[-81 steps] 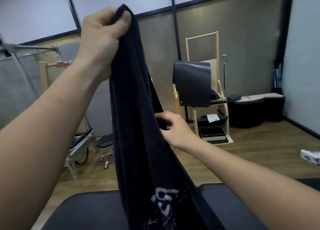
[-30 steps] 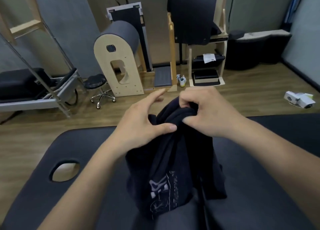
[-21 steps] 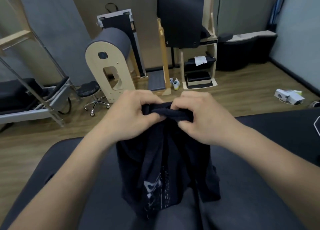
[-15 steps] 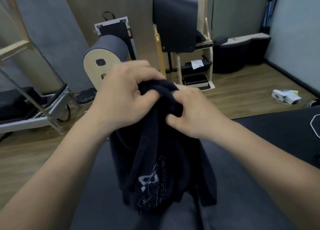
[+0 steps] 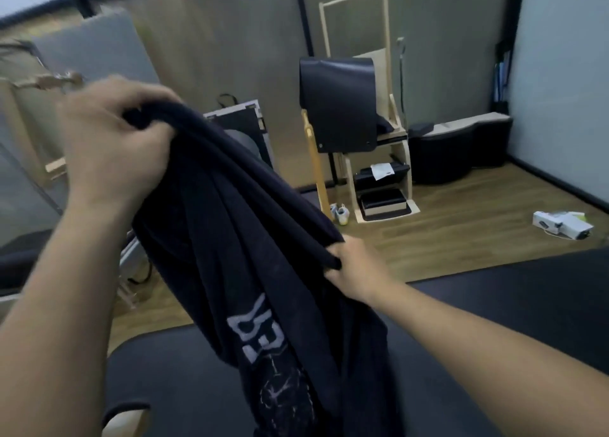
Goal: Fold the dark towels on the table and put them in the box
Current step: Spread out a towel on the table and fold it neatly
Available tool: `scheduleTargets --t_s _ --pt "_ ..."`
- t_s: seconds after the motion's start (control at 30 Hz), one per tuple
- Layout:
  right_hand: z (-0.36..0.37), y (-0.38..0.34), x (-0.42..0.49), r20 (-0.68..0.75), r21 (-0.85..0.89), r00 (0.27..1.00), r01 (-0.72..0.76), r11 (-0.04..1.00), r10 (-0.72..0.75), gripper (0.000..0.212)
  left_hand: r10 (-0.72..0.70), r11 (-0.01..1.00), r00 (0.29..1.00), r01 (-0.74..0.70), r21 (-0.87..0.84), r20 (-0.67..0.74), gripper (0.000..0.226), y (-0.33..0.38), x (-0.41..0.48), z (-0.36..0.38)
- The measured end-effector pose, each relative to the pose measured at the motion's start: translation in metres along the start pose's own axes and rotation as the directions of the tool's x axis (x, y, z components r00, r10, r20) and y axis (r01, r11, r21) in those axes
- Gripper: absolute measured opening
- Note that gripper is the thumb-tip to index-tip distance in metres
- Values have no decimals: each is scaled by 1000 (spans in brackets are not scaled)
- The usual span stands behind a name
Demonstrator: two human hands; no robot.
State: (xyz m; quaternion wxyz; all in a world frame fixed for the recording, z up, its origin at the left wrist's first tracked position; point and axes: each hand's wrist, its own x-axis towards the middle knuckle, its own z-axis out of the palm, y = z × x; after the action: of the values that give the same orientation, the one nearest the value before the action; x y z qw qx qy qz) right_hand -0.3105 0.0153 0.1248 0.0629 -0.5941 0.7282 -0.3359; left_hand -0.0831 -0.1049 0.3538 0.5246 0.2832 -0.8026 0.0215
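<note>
The left hand point(image 5: 112, 146), up at ten o'clock, grips the bunched top edge of the dark towel point(image 5: 250, 255), and the right hand point(image 5: 356, 272), lower at five o'clock, pinches that same edge. The towel hangs from them, pale print showing, over the dark table point(image 5: 510, 305) at six o'clock.
</note>
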Motion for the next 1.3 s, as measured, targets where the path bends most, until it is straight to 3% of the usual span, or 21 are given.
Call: scheduleTargets --t_s 0.07,0.17,0.23,0.3,0.33,0.4,0.47,0.5,0.57,0.63,0.73,0.8,0.9,0.97,1.03,1.1,1.2,1.27,1.3 --pt "6 27 -9 78 -73 995 -60 996 66 12 -93 996 995 92 -15 -23 36 -23 -12 -9" --pt "-35 54 1 26 -354 997 -64 933 79 5 -244 970 969 244 2 -31 32 -65 -21 -26" --pt "-95 55 31 -200 -464 980 -89 881 -6 15 -325 946 944 324 -17 -59 30 -69 -27 -32" --pt "-152 43 56 -506 -365 856 -103 925 -104 21 -357 933 931 359 13 -75 29 -89 -31 -30" --pt "-166 39 61 -565 -341 815 -90 936 -128 20 -379 924 920 382 17 -99 31 -114 -29 -30" --pt "-165 39 58 -449 -442 883 -84 893 -139 18 -495 869 865 494 -25 -83 48 -196 -23 -29" --pt "-154 50 47 -253 -526 965 -83 847 -63 20 -467 880 877 473 35 -111 47 -238 -26 -27" --pt "-157 55 46 -234 -526 972 -106 844 -24 19 -437 893 890 446 53 -132 41 -233 -27 -26" --pt "-171 62 47 -328 -449 945 -168 878 13 10 -448 893 891 450 10 -71 22 -168 -30 -20" --pt "-174 73 41 -327 -410 944 -189 892 50 8 -404 914 915 404 40 -3 25 -129 -35 -8" --pt "-152 102 6 -56 -495 980 -191 848 189 17 -418 900 905 402 170 72 32 -147 -48 20" --pt "-146 115 -15 44 -465 970 -192 864 239 31 -529 841 832 487 236 167 35 -194 -69 45" --pt "-139 120 -33 -85 -196 963 -267 944 255 44 -662 750 679 604 271 318 19 -179 -114 68" --pt "-122 109 -49 -88 -33 966 -247 968 243 40 -672 735 609 617 281 421 16 -136 -142 76" --pt "-93 102 -75 31 19 983 -180 984 179 28 -649 739 547 616 271 528 21 -122 -179 86" --pt "-53 103 -114 192 -37 971 -139 990 144 24 -640 736 453 594 326 621 23 -124 -229 92" --pt "1 129 -177 464 -192 864 -118 974 196 28 -649 718 263 521 462 714 25 -129 -308 97" --pt "15 155 -205 559 -309 778 -125 943 286 26 -660 687 133 504 523 739 22 -124 -340 98" --pt "11 163 -211 563 -344 757 -151 927 332 23 -669 674 104 502 542 736 21 -124 -347 101"
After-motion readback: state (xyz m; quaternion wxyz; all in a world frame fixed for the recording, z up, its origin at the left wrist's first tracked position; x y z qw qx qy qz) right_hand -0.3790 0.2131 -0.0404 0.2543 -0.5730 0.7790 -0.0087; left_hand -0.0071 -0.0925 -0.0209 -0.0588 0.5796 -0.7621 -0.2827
